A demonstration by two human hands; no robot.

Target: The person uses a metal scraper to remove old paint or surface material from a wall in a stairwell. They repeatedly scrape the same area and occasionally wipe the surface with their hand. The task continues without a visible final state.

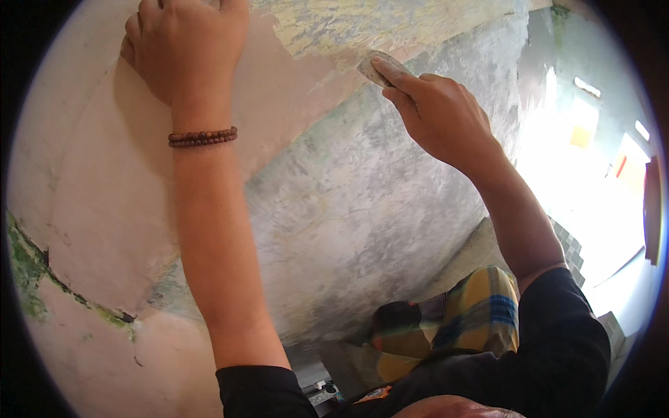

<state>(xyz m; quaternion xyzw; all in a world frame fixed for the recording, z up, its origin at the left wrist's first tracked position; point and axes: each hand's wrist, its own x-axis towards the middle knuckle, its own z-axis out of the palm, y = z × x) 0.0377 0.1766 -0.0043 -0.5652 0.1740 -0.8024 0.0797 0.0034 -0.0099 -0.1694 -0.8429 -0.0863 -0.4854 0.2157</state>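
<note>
My right hand (444,112) grips a flat, stained scraper blade (373,70), its edge against the wall where the pinkish coat (292,104) meets a bare, mottled grey patch (334,209). The index finger lies along the blade. At the upper left, my left hand (185,47) is at the pink wall surface with its fingers bent; the fingertips run out at the top edge, so whether they hold anything is hidden. A brown bead bracelet (203,137) circles that wrist. Above the blade is a rough yellowish and grey patch (334,26).
A dark crack with green growth (78,298) crosses the wall at the lower left. Checked yellow and blue cloth (486,308) covers my lap area. Grey tiles (569,243) and bright openings (583,125) appear at the right. Small items (324,389) lie below, partly hidden by my body.
</note>
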